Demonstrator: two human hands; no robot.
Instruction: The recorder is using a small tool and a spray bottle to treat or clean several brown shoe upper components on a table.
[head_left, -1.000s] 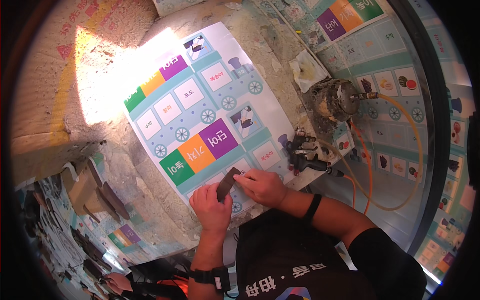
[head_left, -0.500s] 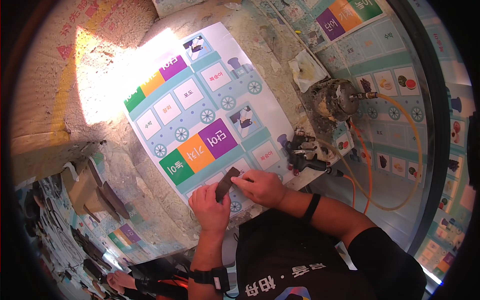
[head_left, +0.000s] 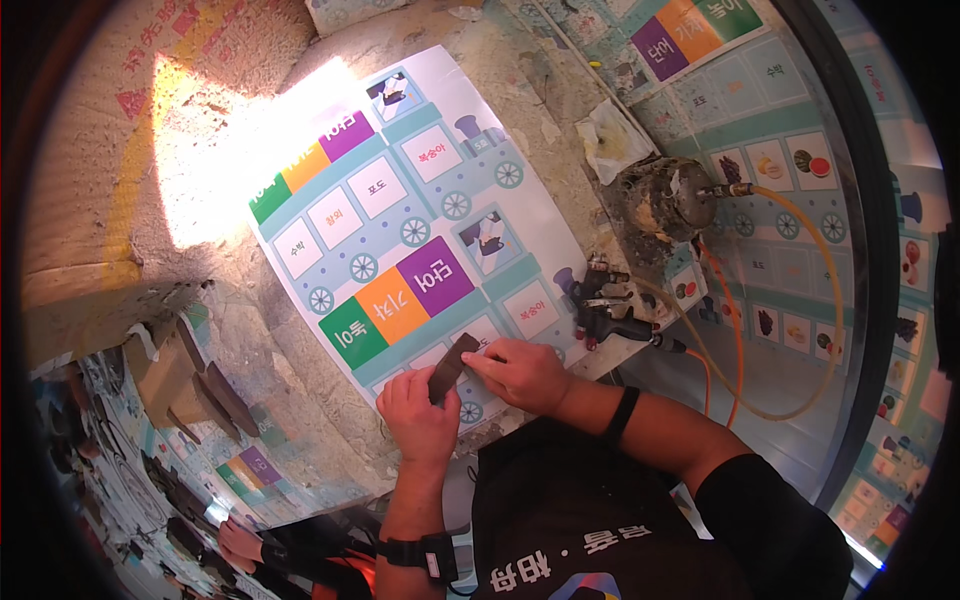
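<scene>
Over the near edge of a printed poster sheet, a small dark brown strip is held between my two hands. My left hand is closed round its lower left end, thumb along the near side. The fingers of my right hand pinch at its upper right end, partly hiding what they touch. The strip slants up to the right, and its material is hard to make out. The sheet carries wagon drawings, white cards and green, orange and purple blocks.
A spray gun lies right of my right hand. Beyond it a crusted metal pot has a yellowish hose attached. Several brown flat pieces lie at the left. Another person's hand is at the lower left.
My hands and the brown strip have barely moved. At the lower left, the other person's hand has shifted slightly.
</scene>
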